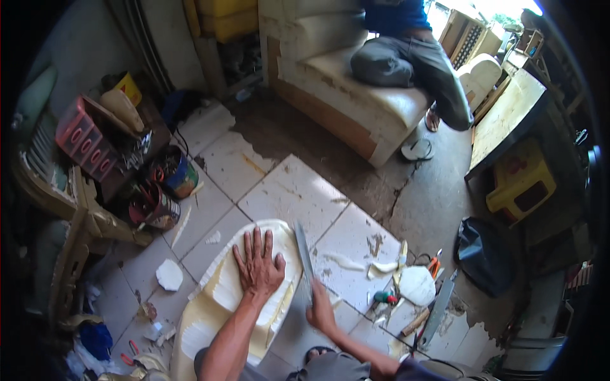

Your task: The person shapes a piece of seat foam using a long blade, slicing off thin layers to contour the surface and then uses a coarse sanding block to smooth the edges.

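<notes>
A large cream foam piece [220, 286], shaped like a long seat with a rounded far end and carved hollows, lies lengthwise before me on the tiles. My left hand [259, 272] presses flat on its far part with the fingers spread. To the right, my right hand [321, 309] is closed round the lower end of a long knife [302, 246]. Its narrow grey blade points away from me, close along the foam's right edge; I cannot tell whether it touches. The handle is hidden in my fist.
Foam scraps [381, 269], a white foam block [417, 285], a screwdriver [384, 296] and a long flat blade [438, 312] lie at right. Tins of tools [154, 209] and a pink plastic rack [86, 138] stand at left. Beyond, a person [406, 60] sits on a worn sofa [349, 108].
</notes>
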The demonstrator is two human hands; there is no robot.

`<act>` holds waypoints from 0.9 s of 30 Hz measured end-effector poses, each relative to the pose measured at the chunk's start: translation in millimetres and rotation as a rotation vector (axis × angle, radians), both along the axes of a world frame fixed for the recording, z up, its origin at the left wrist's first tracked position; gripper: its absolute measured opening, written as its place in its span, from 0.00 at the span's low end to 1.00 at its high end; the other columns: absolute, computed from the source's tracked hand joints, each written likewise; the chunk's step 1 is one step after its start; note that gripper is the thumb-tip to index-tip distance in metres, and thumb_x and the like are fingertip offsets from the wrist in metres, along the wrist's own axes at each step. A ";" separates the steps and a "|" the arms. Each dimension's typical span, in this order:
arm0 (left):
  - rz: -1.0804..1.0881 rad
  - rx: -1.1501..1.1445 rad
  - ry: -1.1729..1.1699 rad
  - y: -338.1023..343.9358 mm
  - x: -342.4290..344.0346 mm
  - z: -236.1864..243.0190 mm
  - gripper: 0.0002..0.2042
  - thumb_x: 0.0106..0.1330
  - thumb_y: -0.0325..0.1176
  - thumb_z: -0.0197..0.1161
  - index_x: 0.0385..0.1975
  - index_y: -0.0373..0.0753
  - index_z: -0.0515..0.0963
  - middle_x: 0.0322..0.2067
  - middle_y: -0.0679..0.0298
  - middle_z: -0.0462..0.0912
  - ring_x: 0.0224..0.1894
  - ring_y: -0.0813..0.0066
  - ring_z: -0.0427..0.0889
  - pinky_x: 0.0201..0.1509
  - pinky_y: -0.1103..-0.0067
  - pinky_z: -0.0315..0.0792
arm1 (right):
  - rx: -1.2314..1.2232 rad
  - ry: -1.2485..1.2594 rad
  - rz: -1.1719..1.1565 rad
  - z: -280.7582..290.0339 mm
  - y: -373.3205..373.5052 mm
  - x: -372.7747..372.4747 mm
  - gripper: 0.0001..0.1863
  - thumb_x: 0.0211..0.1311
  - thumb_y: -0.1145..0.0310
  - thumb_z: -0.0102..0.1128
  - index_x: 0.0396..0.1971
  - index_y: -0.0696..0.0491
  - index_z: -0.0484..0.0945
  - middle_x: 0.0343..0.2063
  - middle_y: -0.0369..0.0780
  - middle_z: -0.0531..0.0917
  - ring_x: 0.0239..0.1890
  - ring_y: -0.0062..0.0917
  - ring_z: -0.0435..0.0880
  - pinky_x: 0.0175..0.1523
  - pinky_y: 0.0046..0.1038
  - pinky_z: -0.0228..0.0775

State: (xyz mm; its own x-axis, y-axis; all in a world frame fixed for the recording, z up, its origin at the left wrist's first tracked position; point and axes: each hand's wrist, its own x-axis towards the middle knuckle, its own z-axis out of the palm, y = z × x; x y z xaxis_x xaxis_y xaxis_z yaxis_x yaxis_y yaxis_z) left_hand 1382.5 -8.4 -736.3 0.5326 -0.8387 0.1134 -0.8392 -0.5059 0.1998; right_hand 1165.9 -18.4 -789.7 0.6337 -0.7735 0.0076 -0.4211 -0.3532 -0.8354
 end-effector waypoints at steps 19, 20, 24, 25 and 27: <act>-0.012 -0.052 0.057 -4.1 -9.6 -1.9 0.35 0.70 0.47 0.56 0.77 0.44 0.61 0.80 0.53 0.53 0.82 0.49 0.48 0.81 0.44 0.36 | -0.085 -0.028 0.012 9.2 -54.9 40.3 0.46 0.49 0.86 0.52 0.75 0.59 0.58 0.71 0.62 0.63 0.74 0.60 0.59 0.79 0.47 0.52; -0.009 -0.067 0.065 -6.1 -3.0 -1.9 0.35 0.70 0.48 0.56 0.77 0.44 0.61 0.80 0.54 0.52 0.82 0.49 0.48 0.81 0.44 0.36 | -0.071 0.011 0.002 -4.8 -18.7 15.8 0.47 0.48 0.85 0.52 0.75 0.60 0.56 0.70 0.63 0.64 0.74 0.60 0.59 0.80 0.46 0.51; 0.027 -0.023 0.059 5.4 0.8 4.9 0.37 0.69 0.51 0.56 0.79 0.47 0.59 0.80 0.56 0.51 0.82 0.52 0.46 0.81 0.43 0.32 | 0.156 -0.004 -0.009 -13.8 65.4 -28.9 0.48 0.46 0.82 0.54 0.75 0.64 0.54 0.71 0.62 0.63 0.75 0.61 0.59 0.81 0.47 0.48; 0.028 -0.039 0.026 -1.4 3.0 9.0 0.37 0.69 0.52 0.55 0.78 0.47 0.60 0.80 0.56 0.51 0.82 0.51 0.46 0.81 0.44 0.32 | 0.024 -0.025 0.011 -28.5 26.8 -3.6 0.48 0.46 0.82 0.54 0.75 0.64 0.54 0.71 0.62 0.63 0.74 0.60 0.60 0.80 0.47 0.48; 0.021 -0.051 0.076 2.9 -1.6 0.4 0.36 0.70 0.51 0.54 0.78 0.47 0.60 0.80 0.55 0.52 0.82 0.51 0.47 0.81 0.44 0.33 | -0.063 0.044 0.065 -13.7 -28.9 18.7 0.48 0.47 0.82 0.53 0.75 0.63 0.54 0.71 0.62 0.64 0.74 0.59 0.61 0.80 0.47 0.49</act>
State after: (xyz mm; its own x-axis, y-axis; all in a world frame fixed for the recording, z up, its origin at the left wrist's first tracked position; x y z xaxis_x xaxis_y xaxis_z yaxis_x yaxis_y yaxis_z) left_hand 1380.9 -5.5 -735.9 0.5590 -0.8212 0.1146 -0.8098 -0.5110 0.2883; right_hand 1184.5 -47.3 -803.4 0.6835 -0.7294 0.0262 -0.4311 -0.4325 -0.7919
